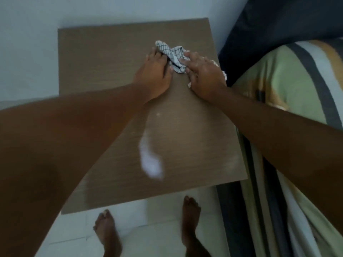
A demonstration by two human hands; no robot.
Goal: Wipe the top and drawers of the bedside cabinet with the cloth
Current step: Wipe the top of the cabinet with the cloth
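Note:
A brown wooden bedside cabinet top (104, 67) fills the middle of the view, seen from above. A white cloth with a dark check pattern (173, 53) lies bunched near the far right part of the top. My left hand (155, 73) grips the cloth's left side with curled fingers. My right hand (201, 75) lies over the cloth's right side, and a bit of cloth shows beyond it at the cabinet's right edge. A pale smear of dust (150, 158) streaks the near part of the top. The drawers are hidden below the top.
A bed with a striped green, white and grey cover (289, 93) runs along the cabinet's right side, with a dark pillow (278, 28) behind. A pale wall (31, 43) stands behind and to the left. My bare feet (107, 230) stand on white floor tiles (157, 238).

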